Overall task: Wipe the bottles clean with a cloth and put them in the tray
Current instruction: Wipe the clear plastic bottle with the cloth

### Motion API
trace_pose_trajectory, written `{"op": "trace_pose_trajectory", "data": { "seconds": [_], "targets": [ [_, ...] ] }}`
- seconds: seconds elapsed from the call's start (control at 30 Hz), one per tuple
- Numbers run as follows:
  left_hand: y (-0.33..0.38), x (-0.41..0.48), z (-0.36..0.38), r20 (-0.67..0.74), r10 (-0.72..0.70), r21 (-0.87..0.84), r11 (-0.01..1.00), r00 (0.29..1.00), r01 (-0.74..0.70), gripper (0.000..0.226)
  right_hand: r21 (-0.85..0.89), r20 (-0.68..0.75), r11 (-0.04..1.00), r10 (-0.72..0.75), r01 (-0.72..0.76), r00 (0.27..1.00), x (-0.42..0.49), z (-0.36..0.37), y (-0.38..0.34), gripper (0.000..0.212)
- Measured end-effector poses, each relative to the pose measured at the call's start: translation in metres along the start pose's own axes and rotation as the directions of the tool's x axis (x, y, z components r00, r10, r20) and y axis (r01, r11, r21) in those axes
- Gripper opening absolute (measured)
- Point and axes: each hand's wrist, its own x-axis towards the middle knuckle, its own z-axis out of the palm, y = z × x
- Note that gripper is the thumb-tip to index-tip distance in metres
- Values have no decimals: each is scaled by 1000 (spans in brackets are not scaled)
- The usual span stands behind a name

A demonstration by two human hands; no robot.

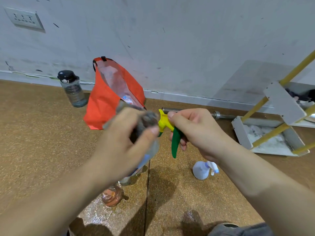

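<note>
my right hand (192, 132) grips the spray bottle (164, 122) by its head; left hand (122, 143) clutches the cloth (147, 119), wiping. white bottle (200, 170), orange bottle (112, 195) wait on floor; tray (240, 133) looks bottle-less.

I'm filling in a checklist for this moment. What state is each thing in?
Green-and-yellow spray bottle: held in the air, right hand gripping its head.
Cloth: bunched in left hand, against the nozzle.
Water bottle: upright, lid shut.
Orange bag: open at the top.
White spray bottle: on the floor, untouched.
Brownish bottle: on the wet floor, untouched.
</note>
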Motion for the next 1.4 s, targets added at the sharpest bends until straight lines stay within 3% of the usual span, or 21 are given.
{"op": "trace_pose_trajectory", "data": {
  "seconds": [0.07,0.17,0.27,0.4,0.53,0.6,0.67,0.73,0.8,0.83,1.0,1.17,1.4],
  "targets": [
    [-5,-7,11,105,65,52,996,992,-71,43,-13,-5,1000,-21,21,1000,-2,1,-1,46],
    [-13,-4,10,100,-65,-111,991,993,76,44,-32,10,998,-56,56,998,-6,2,-5,44],
    [-21,-4,9,215,-72,-24,997,974,79,43,-79,58,993,-87,91,995,-12,3,-11,42],
    [-21,-6,15,418,-187,-334,878,889,342,28,-208,94,969,-113,130,989,-17,4,-15,41],
    [-25,-11,19,333,-82,-151,979,940,139,26,-228,98,967,-91,112,991,-16,3,-15,43],
    [-28,-13,20,341,-145,-225,947,929,231,33,-185,77,979,-73,86,994,-14,0,-13,44],
    [-31,-13,21,375,-404,-368,761,834,534,42,-147,40,987,-54,59,998,-12,-3,-11,42],
    [-31,-14,25,458,-647,-364,488,609,793,51,-111,3,992,-53,52,999,-9,-7,-9,42],
    [-34,-20,29,559,-709,-379,242,430,893,58,-53,-28,997,-59,58,998,-8,-13,-9,42],
    [-32,-22,29,594,-698,-413,161,399,896,63,-25,-38,998,-59,58,998,-7,-16,-9,42],
    [-19,-23,27,607,-687,-531,23,399,847,67,79,-21,997,-25,26,999,-1,-25,-7,36],
    [-15,-15,19,488,-754,-645,27,439,763,47,247,7,969,0,-1,1000,5,-25,-6,31],
    [-8,-8,11,382,-768,-760,55,514,647,37,323,-237,943,-6,84,971,7,-26,1,51]
  ]
}}
